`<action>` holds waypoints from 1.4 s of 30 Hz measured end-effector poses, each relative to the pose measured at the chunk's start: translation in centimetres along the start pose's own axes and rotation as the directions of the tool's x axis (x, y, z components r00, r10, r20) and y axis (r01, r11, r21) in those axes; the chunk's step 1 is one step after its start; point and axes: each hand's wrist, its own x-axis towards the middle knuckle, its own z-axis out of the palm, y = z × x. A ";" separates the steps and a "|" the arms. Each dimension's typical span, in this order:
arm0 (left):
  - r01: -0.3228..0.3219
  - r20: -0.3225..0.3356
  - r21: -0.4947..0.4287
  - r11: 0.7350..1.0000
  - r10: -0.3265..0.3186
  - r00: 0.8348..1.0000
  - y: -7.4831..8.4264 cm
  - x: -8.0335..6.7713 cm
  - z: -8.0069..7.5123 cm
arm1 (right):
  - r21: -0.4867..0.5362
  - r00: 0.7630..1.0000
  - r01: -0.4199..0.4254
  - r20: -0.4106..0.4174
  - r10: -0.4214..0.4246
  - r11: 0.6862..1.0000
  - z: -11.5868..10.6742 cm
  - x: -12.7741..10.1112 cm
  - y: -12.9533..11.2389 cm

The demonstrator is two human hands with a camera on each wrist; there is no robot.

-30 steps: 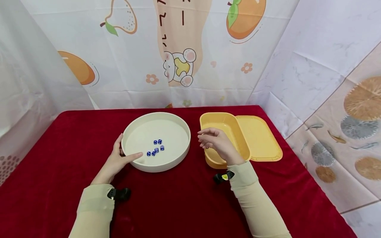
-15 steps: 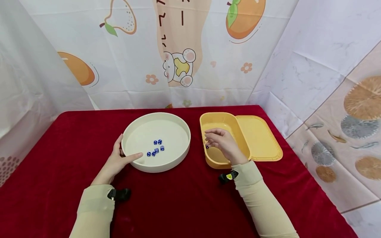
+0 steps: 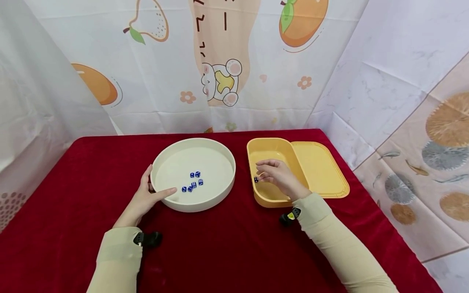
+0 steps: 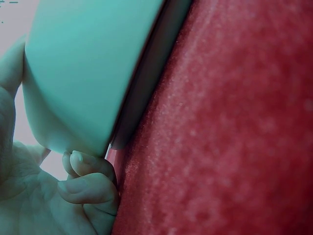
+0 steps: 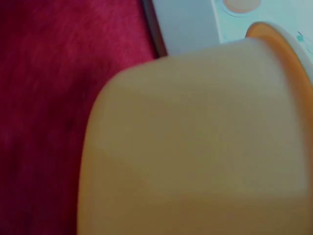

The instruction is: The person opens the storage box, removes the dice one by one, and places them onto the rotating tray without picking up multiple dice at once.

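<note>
A round cream tray sits on the red cloth with several blue dice near its middle. My left hand grips the tray's near-left rim, thumb outside and forefinger lying over the edge. In the left wrist view its curled fingers tuck under the tray wall. My right hand hovers low inside the yellow box, fingers loosely curled. One blue die lies on the box floor just left of the fingertips. The right wrist view shows only the box wall.
The box's yellow lid lies flat against its right side. The red tablecloth covers the table, bare in front of the tray and box. Printed curtains hang close behind and at both sides.
My right hand moved from between tray and box to inside the box, then drew slightly right. A blue die now lies in the box. Left hand and tray stayed still.
</note>
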 end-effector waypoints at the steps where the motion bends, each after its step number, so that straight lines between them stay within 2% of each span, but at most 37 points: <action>1: 0.000 0.001 -0.001 1.000 0.000 1.000 0.0 0.0 0.0 | -0.012 1.000 -0.003 0.006 0.003 1.000 -0.2 0.0 -0.1; 5: -0.001 0.009 -0.009 1.000 0.001 1.000 -0.1 0.2 0.0 | -0.048 0.999 -0.024 0.030 0.026 0.999 -0.8 0.0 -0.2; 11: 0.003 0.008 -0.017 1.000 -0.003 1.000 -0.1 0.3 0.2 | -0.094 0.993 -0.104 0.049 0.109 0.990 -1.1 0.5 0.3; 27: -0.005 0.010 -0.024 1.000 0.005 1.000 0.0 0.3 0.4 | -0.247 0.965 -0.238 0.051 0.258 0.939 -0.9 1.0 1.5; 35: 0.009 0.013 -0.010 1.000 -0.009 1.000 0.0 0.4 0.0 | -0.339 0.963 -0.195 0.111 0.245 0.920 -0.6 1.2 1.6; 42: 0.002 0.007 -0.012 1.000 -0.002 1.000 0.1 0.1 0.0 | -0.386 0.967 -0.169 0.113 0.228 0.907 -0.4 1.2 1.7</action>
